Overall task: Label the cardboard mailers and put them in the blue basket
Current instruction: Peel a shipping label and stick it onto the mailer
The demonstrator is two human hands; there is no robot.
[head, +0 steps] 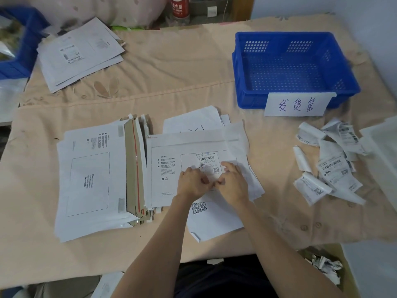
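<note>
A white cardboard mailer (pixel 167 168) lies flat in front of me on a loose pile of mailers. A shipping label (pixel 209 163) with a barcode sits inside its printed frame. My left hand (pixel 192 182) and my right hand (pixel 233 182) rest side by side on the label's lower half, fingers curled down onto it, thumbs meeting at its bottom edge. The blue basket (pixel 245 67) stands empty at the back right, with a handwritten paper sign (pixel 297 105) on its front.
A stack of open-flapped mailers (pixel 90 179) lies to the left. Another stack of mailers (pixel 79 52) sits at the back left beside a blue bin (pixel 23 39). Loose labels (pixel 330 162) are heaped at the right. A box of crumpled paper (pixel 324 265) is below the table edge.
</note>
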